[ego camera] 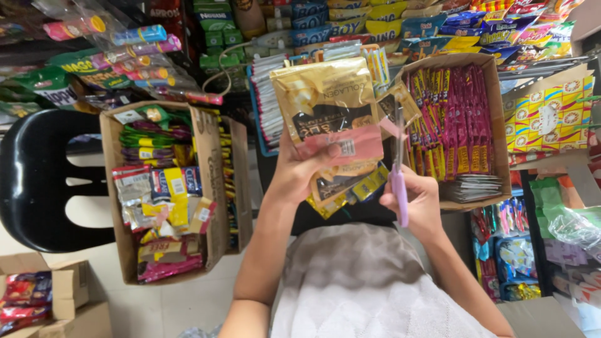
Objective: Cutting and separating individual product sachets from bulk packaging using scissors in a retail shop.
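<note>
Roughly by size: black chair (37,181); open cardboard box (210,169) of mixed sachets; second box (494,112) of magenta stick packs. Left hand (300,172), grip clenched on a strip of gold sachets (325,106) raised between the boxes, thumb on a pink sachet (347,149). Right hand (421,200), grip closed around purple-handled scissors (399,159), blades at the strip's right edge. Risk: blades looked near the left fingers and sealed pouches; a skewed cut could nick either.

Two hands (294,172), one pair of scissors (399,169), three open cardboard boxes (164,188)
</note>
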